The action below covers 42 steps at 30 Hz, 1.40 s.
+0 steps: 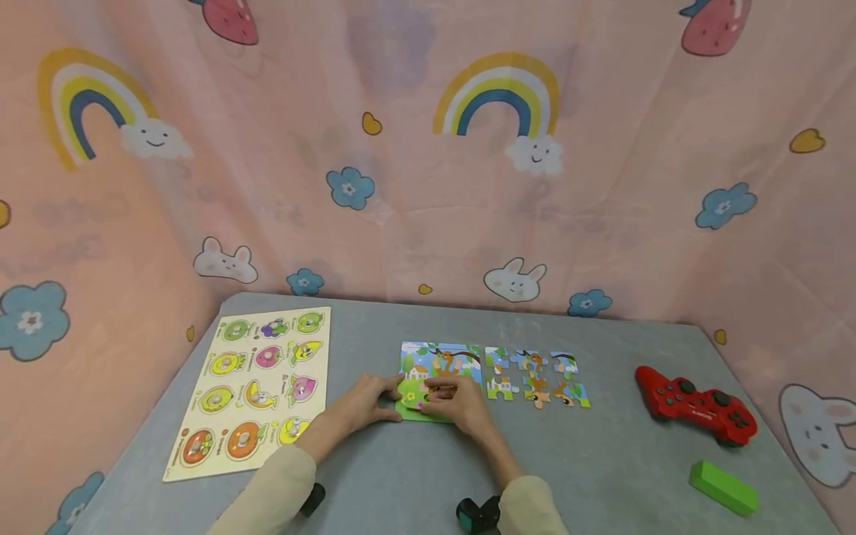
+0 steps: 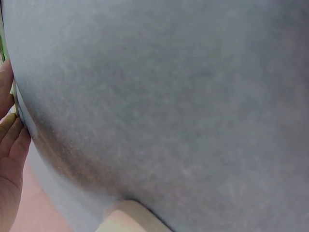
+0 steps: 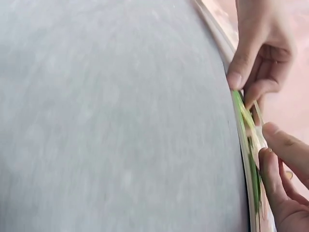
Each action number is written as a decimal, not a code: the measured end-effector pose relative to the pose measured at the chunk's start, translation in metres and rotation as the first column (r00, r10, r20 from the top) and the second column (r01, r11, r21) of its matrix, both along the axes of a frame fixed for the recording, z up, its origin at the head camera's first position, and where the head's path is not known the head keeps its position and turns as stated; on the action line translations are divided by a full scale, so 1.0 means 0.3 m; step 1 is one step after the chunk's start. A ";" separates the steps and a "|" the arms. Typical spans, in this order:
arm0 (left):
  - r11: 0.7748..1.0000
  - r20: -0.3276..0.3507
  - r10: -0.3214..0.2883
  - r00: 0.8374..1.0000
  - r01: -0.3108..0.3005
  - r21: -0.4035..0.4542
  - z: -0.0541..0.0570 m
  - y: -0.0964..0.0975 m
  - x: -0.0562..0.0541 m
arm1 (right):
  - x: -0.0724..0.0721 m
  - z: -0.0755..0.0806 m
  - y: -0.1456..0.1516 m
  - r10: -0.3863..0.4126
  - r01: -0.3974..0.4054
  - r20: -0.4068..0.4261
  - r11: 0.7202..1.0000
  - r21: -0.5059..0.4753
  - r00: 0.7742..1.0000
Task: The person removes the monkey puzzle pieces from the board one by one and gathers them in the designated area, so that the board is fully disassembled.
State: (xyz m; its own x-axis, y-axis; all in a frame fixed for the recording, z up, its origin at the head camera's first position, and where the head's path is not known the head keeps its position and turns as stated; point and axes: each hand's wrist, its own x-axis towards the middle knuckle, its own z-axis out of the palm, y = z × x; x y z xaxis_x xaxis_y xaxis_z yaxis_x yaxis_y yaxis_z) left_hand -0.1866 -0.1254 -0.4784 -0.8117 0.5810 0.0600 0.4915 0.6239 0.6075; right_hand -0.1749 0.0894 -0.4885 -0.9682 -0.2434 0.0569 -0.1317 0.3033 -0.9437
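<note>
A small jigsaw puzzle board (image 1: 417, 417) with a colourful house-and-animal picture lies near the table's middle. My right hand (image 1: 463, 407) pinches a green puzzle piece (image 1: 412, 392) just over the board's lower left part. The piece shows edge-on as a thin pale strip in the right wrist view. At the board's left side, my left hand (image 1: 364, 401) holds the edge with thumb and fingers. Both hands meet the board along the right side of the right wrist view. Fingers (image 2: 19, 145) appear only at the left margin of the left wrist view.
Several loose puzzle pieces (image 1: 536, 390) lie in two rows right of the board. A fruit peg board (image 1: 229, 338) rests on the left. Farther right are a red game controller (image 1: 698, 407) and a green block (image 1: 724, 487). A pink patterned cloth (image 1: 428, 223) hangs behind the table.
</note>
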 end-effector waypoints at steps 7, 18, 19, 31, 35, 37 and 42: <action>1.000 0.014 0.004 1.000 -0.004 0.000 0.001 -0.005 -0.007 | 0.011 0.016 0.061 0.044 -0.038 0.057 0.993 -0.113 0.997; 1.000 0.011 0.022 1.000 -0.022 0.013 0.021 -0.028 -0.003 | 0.037 0.021 0.179 0.094 -0.085 0.050 0.984 -0.155 0.994; 1.000 0.012 0.024 1.000 -0.024 0.011 0.021 -0.028 -0.002 | 0.040 0.021 0.189 0.090 -0.081 0.057 0.985 -0.150 0.994; 1.000 0.010 0.018 1.000 -0.018 0.008 0.009 -0.014 0.003 | 0.075 0.012 0.297 0.046 -0.013 0.167 0.981 -0.194 0.985; 1.000 0.006 0.012 1.000 -0.012 0.010 0.003 -0.010 0.003 | 0.087 0.009 0.334 0.043 -0.009 0.178 0.981 -0.192 0.983; 1.000 0.007 0.011 1.000 -0.011 0.010 0.002 -0.007 0.004 | 0.097 0.008 0.354 0.037 -0.003 0.182 0.983 -0.184 0.983; 1.000 0.016 0.006 1.000 -0.006 0.010 -0.002 0.001 0.004 | 0.120 -0.001 0.402 0.032 0.003 0.190 0.984 -0.178 0.981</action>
